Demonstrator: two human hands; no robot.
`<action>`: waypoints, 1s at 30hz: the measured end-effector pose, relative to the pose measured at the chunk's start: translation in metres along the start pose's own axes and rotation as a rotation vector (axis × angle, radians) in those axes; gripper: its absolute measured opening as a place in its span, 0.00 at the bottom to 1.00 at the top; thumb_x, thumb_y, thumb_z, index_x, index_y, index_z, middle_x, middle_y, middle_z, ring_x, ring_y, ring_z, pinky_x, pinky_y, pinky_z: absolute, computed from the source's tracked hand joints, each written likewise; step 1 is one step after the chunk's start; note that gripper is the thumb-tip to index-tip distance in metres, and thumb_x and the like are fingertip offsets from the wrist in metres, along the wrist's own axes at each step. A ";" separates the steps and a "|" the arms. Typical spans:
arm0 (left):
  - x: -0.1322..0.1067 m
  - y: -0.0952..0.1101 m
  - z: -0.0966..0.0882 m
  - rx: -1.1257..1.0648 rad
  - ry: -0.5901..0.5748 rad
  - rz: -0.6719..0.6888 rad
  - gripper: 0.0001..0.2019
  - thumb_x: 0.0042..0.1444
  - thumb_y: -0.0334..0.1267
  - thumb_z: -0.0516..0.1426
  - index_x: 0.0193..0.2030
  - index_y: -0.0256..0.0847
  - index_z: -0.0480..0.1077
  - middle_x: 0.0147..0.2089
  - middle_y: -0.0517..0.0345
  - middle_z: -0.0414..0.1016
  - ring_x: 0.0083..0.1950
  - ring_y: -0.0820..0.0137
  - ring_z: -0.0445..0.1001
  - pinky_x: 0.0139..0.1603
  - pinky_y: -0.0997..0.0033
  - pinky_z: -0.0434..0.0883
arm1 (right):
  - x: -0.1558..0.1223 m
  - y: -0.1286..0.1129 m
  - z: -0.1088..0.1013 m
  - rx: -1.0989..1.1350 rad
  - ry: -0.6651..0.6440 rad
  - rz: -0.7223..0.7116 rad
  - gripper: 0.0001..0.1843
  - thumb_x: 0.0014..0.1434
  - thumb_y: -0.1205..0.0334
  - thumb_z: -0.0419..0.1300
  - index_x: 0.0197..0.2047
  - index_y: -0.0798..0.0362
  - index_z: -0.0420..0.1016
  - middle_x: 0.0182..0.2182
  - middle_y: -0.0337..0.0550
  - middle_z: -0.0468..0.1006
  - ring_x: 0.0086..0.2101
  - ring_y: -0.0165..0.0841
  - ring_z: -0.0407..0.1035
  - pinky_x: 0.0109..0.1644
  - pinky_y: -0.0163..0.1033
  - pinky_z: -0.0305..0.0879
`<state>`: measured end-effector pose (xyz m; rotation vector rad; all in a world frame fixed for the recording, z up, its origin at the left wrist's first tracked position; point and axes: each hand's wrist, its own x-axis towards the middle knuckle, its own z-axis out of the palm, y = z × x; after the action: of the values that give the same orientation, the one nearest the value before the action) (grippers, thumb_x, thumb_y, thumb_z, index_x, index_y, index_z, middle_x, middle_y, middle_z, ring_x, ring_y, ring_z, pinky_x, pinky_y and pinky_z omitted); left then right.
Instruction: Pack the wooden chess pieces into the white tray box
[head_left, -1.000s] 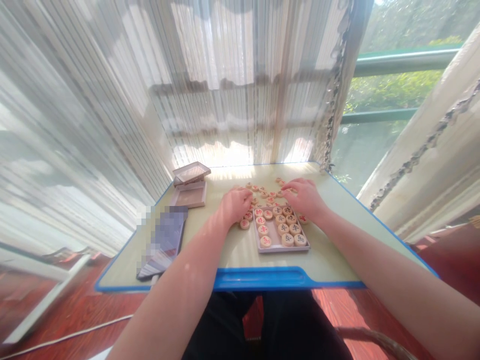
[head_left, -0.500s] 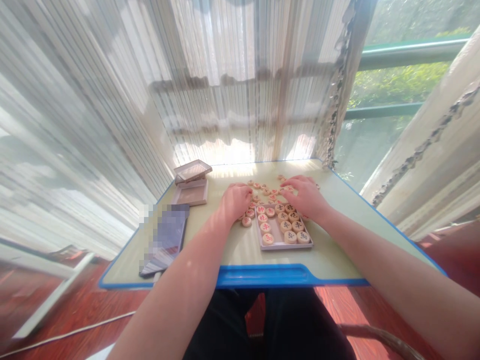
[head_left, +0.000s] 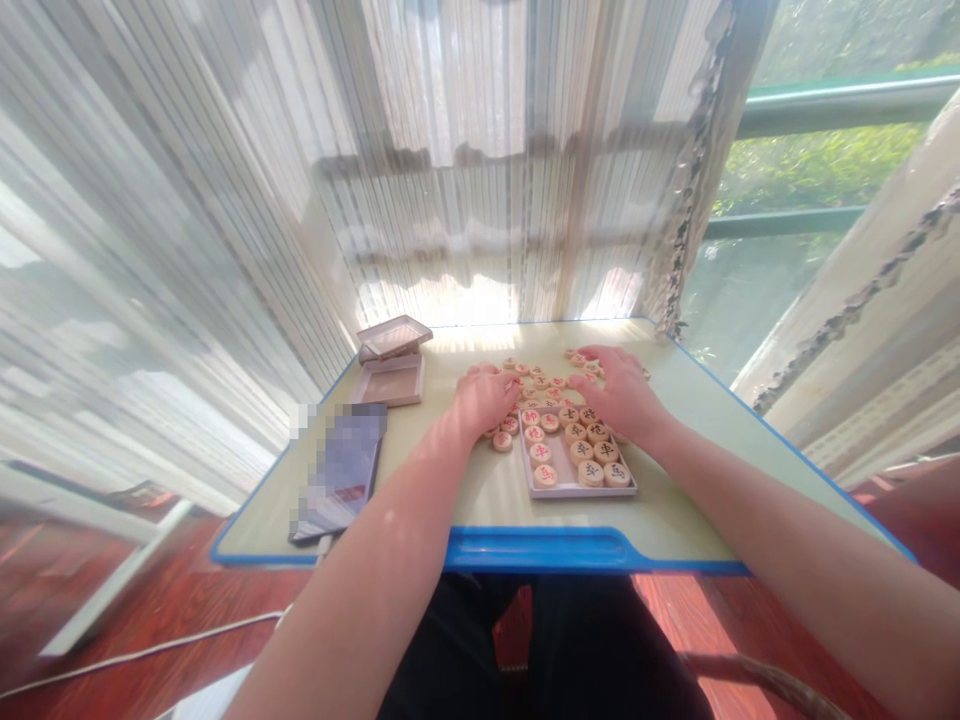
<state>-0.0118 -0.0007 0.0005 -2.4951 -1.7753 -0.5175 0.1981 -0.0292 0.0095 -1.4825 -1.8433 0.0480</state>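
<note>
Round wooden xiangqi pieces (head_left: 556,382) with red and black characters lie loosely on the table beyond a shallow box (head_left: 559,491). Inside the box, red-marked pieces (head_left: 540,454) run down the left side and black-marked pieces (head_left: 583,450) fill two columns at the right, with a bare strip between. My left hand (head_left: 484,402) is at the left of the loose pieces, fingers curled together around a red-marked piece at the fingertips. Over the right part of the pile, my right hand (head_left: 621,392) has thumb and fingers apart; its palm hides some pieces.
Shallow box parts (head_left: 391,383) are at the table's far left, one tilted on top. A tablet-like device (head_left: 345,470) with a cable lies at the left. The table (head_left: 480,505) has a blue edge (head_left: 536,550); sheer curtains (head_left: 480,220) hang behind it.
The view has shifted slightly, moving everything a little rightward in the picture. Both hands stay at the loose pieces, and the pieces in the box look the same.
</note>
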 end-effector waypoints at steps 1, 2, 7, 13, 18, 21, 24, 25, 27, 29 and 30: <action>0.001 0.000 0.000 -0.010 -0.003 -0.004 0.19 0.61 0.48 0.46 0.52 0.51 0.73 0.47 0.50 0.73 0.50 0.60 0.70 0.54 0.60 0.65 | 0.000 0.000 0.000 0.000 -0.003 -0.002 0.24 0.56 0.54 0.55 0.53 0.57 0.69 0.47 0.54 0.72 0.51 0.47 0.61 0.57 0.52 0.55; 0.001 0.000 0.001 -0.018 -0.009 -0.010 0.20 0.61 0.48 0.46 0.53 0.51 0.72 0.48 0.51 0.73 0.50 0.61 0.70 0.55 0.61 0.64 | 0.000 0.000 0.001 0.000 -0.005 -0.004 0.23 0.56 0.55 0.54 0.53 0.57 0.70 0.48 0.53 0.72 0.51 0.46 0.61 0.57 0.52 0.55; 0.005 0.004 -0.002 -0.049 -0.057 -0.053 0.21 0.61 0.50 0.45 0.55 0.53 0.70 0.48 0.52 0.74 0.53 0.59 0.67 0.54 0.61 0.65 | 0.001 0.003 0.001 0.000 0.037 0.002 0.20 0.58 0.66 0.47 0.51 0.57 0.71 0.48 0.52 0.72 0.51 0.44 0.61 0.59 0.50 0.54; 0.011 0.004 -0.003 -0.153 -0.064 -0.088 0.16 0.58 0.46 0.50 0.47 0.48 0.74 0.40 0.53 0.76 0.47 0.60 0.71 0.49 0.63 0.66 | 0.004 0.009 0.004 0.035 0.095 0.015 0.19 0.55 0.67 0.49 0.48 0.55 0.73 0.46 0.52 0.73 0.50 0.45 0.62 0.56 0.51 0.58; 0.009 -0.001 0.000 -0.318 0.025 -0.094 0.09 0.53 0.40 0.55 0.42 0.45 0.71 0.39 0.57 0.77 0.41 0.66 0.73 0.42 0.69 0.68 | 0.004 0.011 0.006 0.038 0.092 -0.035 0.16 0.55 0.65 0.51 0.46 0.54 0.74 0.45 0.51 0.75 0.49 0.45 0.64 0.57 0.52 0.57; 0.006 -0.002 0.001 -0.359 0.120 -0.091 0.07 0.52 0.37 0.56 0.39 0.43 0.70 0.36 0.57 0.77 0.38 0.67 0.73 0.40 0.69 0.68 | 0.003 0.008 0.004 0.030 0.062 -0.050 0.15 0.56 0.63 0.52 0.45 0.54 0.74 0.44 0.50 0.75 0.49 0.45 0.64 0.56 0.53 0.58; 0.003 0.001 -0.003 -0.421 0.237 -0.086 0.06 0.52 0.36 0.57 0.38 0.41 0.70 0.35 0.55 0.76 0.38 0.66 0.74 0.40 0.68 0.69 | 0.001 0.004 0.001 0.035 0.022 -0.101 0.13 0.56 0.60 0.54 0.43 0.53 0.75 0.43 0.49 0.75 0.48 0.45 0.64 0.55 0.53 0.59; 0.002 0.003 -0.005 -0.463 0.268 -0.080 0.06 0.52 0.35 0.57 0.38 0.40 0.70 0.36 0.54 0.76 0.37 0.67 0.74 0.40 0.68 0.69 | 0.000 0.002 0.000 0.044 0.005 -0.128 0.13 0.57 0.60 0.54 0.42 0.52 0.75 0.42 0.48 0.75 0.48 0.44 0.64 0.55 0.53 0.59; 0.000 0.008 -0.010 -0.558 0.295 -0.061 0.06 0.52 0.34 0.57 0.38 0.39 0.70 0.37 0.53 0.77 0.37 0.68 0.74 0.39 0.69 0.70 | -0.002 -0.001 -0.002 0.081 -0.021 -0.194 0.12 0.57 0.59 0.55 0.42 0.51 0.74 0.42 0.48 0.75 0.47 0.43 0.65 0.54 0.52 0.60; -0.002 0.015 -0.015 -0.641 0.277 -0.034 0.07 0.51 0.33 0.57 0.38 0.38 0.71 0.37 0.53 0.77 0.36 0.69 0.75 0.40 0.69 0.71 | -0.003 -0.005 -0.004 0.140 -0.027 -0.263 0.12 0.56 0.59 0.57 0.43 0.50 0.74 0.42 0.47 0.74 0.46 0.41 0.67 0.52 0.49 0.63; -0.004 0.018 -0.016 -0.679 0.257 -0.017 0.08 0.50 0.33 0.58 0.39 0.37 0.71 0.37 0.54 0.78 0.36 0.69 0.75 0.40 0.70 0.71 | -0.004 -0.006 -0.005 0.171 -0.023 -0.293 0.12 0.55 0.59 0.58 0.44 0.50 0.73 0.41 0.46 0.74 0.44 0.40 0.68 0.50 0.47 0.65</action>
<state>-0.0004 -0.0139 0.0178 -2.6035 -1.7201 -1.5911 0.1958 -0.0367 0.0135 -1.0892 -2.0034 0.0785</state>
